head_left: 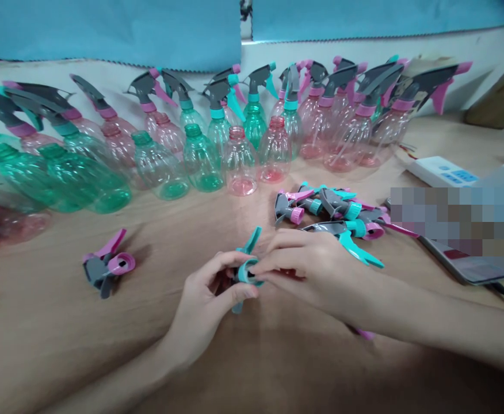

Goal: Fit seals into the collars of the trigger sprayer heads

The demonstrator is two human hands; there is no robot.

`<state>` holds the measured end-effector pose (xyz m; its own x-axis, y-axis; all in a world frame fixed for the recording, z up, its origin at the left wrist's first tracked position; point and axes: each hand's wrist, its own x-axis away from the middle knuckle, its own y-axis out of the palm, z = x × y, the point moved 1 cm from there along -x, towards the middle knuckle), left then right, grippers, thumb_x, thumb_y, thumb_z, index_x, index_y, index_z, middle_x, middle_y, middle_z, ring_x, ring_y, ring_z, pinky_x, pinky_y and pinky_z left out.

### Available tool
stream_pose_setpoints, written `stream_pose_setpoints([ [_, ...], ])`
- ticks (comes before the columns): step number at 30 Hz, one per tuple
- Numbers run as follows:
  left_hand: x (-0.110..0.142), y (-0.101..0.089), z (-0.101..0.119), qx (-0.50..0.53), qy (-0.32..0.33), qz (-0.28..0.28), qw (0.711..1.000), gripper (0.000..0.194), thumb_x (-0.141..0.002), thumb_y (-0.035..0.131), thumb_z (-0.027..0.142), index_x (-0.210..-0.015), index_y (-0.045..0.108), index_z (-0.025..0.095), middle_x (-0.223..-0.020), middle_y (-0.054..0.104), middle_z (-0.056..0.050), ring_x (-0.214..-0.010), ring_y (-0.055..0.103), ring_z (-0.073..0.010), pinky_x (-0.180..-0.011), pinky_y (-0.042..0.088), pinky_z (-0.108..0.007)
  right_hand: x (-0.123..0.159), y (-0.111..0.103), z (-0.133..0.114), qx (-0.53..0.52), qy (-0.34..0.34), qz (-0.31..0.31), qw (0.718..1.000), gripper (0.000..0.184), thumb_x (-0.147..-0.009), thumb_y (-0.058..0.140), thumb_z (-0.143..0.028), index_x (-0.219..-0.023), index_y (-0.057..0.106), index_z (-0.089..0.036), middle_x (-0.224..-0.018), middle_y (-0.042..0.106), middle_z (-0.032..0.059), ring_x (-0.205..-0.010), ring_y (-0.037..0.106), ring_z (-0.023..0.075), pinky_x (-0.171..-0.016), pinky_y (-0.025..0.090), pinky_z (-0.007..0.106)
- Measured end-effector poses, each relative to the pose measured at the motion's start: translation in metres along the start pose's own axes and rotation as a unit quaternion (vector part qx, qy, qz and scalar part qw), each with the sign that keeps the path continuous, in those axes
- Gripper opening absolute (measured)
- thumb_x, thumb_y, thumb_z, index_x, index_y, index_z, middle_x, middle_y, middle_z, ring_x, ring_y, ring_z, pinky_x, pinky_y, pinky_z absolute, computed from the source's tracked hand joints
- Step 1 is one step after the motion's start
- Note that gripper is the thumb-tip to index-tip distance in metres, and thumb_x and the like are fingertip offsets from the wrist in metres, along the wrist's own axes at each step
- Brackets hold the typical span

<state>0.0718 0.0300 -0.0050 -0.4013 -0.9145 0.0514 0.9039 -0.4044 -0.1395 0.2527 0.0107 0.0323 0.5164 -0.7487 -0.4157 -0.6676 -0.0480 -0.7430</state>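
My left hand (206, 296) grips a teal and grey spray trigger head (244, 273), its open collar turned toward my right. The fingertips of my right hand (308, 264) are pinched together at the mouth of that collar. Whether they hold some small part there is too hidden to tell. To the left on the table lies a pink and grey trigger head (105, 264), collar facing up and toward me. Beyond my right hand is a pile of trigger heads (332, 204) in pink, teal and grey. Part of a pink piece (365, 333) shows below my right forearm.
Along the wall stand several clear green and pink bottles (203, 158), some open, others fitted with trigger heads. A phone-like device (472, 267) with a cable and a white box with blue labels (444, 171) lie at the right. A brown object (500, 98) stands behind them.
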Motion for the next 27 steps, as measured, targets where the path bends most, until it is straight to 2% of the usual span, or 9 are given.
stream_pose_setpoints([
  [2,0.001,0.000,0.000,0.011,0.013,0.008,1.000,0.023,-0.067,0.073,0.021,-0.088,0.065,0.020,-0.077,0.059,0.002,-0.066,0.052,-0.0112,-0.055,0.045,-0.019,0.001,0.005,-0.001,-0.015,0.029,0.051,0.998,0.016,-0.086,0.056,-0.012,-0.082,0.071,-0.014,-0.085,0.069,0.0040,-0.080,0.061,0.0135,-0.074,0.047,0.027],
  [5,0.003,-0.001,-0.001,0.014,0.045,0.008,0.999,0.025,-0.064,0.076,0.017,-0.087,0.066,0.021,-0.076,0.058,0.003,-0.069,0.054,-0.0111,-0.059,0.048,-0.018,0.002,0.005,-0.004,-0.007,0.040,0.051,0.998,0.014,-0.085,0.059,-0.015,-0.084,0.073,-0.016,-0.083,0.067,0.0032,-0.082,0.058,0.0131,-0.076,0.045,0.025],
  [11,0.004,-0.003,-0.006,0.013,0.054,-0.013,0.998,0.029,-0.068,0.075,0.017,-0.095,0.065,0.023,-0.073,0.060,0.003,-0.066,0.057,-0.0118,-0.060,0.053,-0.022,0.003,-0.008,-0.003,0.048,0.049,-0.029,0.997,0.018,-0.087,0.057,-0.020,-0.093,0.073,-0.022,-0.083,0.064,0.0043,-0.083,0.056,0.0160,-0.072,0.044,0.027],
  [15,0.008,-0.013,-0.005,-0.100,0.123,-0.030,0.987,0.037,-0.074,0.072,0.025,-0.110,0.063,0.025,-0.088,0.061,-0.001,-0.076,0.061,-0.0157,-0.067,0.054,-0.027,0.004,-0.013,-0.005,0.040,0.048,-0.106,0.992,0.023,-0.092,0.049,-0.025,-0.101,0.070,-0.026,-0.096,0.063,0.0050,-0.086,0.058,0.0160,-0.078,0.045,0.030],
  [17,0.016,-0.023,-0.002,-0.204,0.173,-0.022,0.963,0.037,-0.078,0.069,0.026,-0.114,0.061,0.027,-0.095,0.061,-0.002,-0.082,0.061,-0.0166,-0.068,0.053,-0.026,0.005,-0.015,-0.009,0.033,0.051,-0.144,0.988,0.023,-0.092,0.048,-0.028,-0.105,0.067,-0.029,-0.099,0.062,0.0033,-0.089,0.058,0.0158,-0.078,0.046,0.030],
  [21,0.039,-0.059,0.004,-0.398,0.253,0.038,0.881,0.036,-0.083,0.063,0.026,-0.119,0.057,0.028,-0.103,0.061,-0.003,-0.084,0.061,-0.0161,-0.068,0.051,-0.025,0.005,-0.021,-0.015,0.028,0.056,-0.191,0.980,0.023,-0.092,0.048,-0.028,-0.107,0.066,-0.030,-0.108,0.061,0.0026,-0.093,0.059,0.0163,-0.081,0.047,0.031],
  [24,0.058,-0.089,0.002,-0.475,0.230,0.062,0.847,0.036,-0.086,0.059,0.030,-0.121,0.055,0.028,-0.104,0.060,-0.004,-0.077,0.060,-0.0145,-0.060,0.049,-0.022,0.003,-0.024,-0.014,0.034,0.046,-0.205,0.977,0.023,-0.092,0.048,-0.028,-0.104,0.068,-0.028,-0.112,0.060,0.0031,-0.099,0.059,0.0179,-0.086,0.046,0.033],
  [26,0.067,-0.104,-0.002,-0.507,0.199,0.045,0.837,0.036,-0.087,0.055,0.032,-0.122,0.054,0.028,-0.105,0.061,-0.004,-0.072,0.060,-0.0142,-0.056,0.048,-0.021,0.002,-0.024,-0.011,0.037,0.035,-0.214,0.976,0.023,-0.092,0.047,-0.031,-0.103,0.068,-0.027,-0.114,0.060,0.0035,-0.102,0.058,0.0186,-0.088,0.046,0.034],
  [27,0.071,-0.110,-0.004,-0.524,0.191,0.033,0.829,0.035,-0.087,0.054,0.033,-0.122,0.055,0.028,-0.107,0.062,-0.005,-0.077,0.062,-0.0163,-0.061,0.050,-0.024,0.001,-0.023,-0.010,0.039,0.029,-0.218,0.975,0.024,-0.093,0.047,-0.033,-0.103,0.067,-0.027,-0.114,0.060,0.0039,-0.103,0.058,0.0188,-0.089,0.046,0.034],
])
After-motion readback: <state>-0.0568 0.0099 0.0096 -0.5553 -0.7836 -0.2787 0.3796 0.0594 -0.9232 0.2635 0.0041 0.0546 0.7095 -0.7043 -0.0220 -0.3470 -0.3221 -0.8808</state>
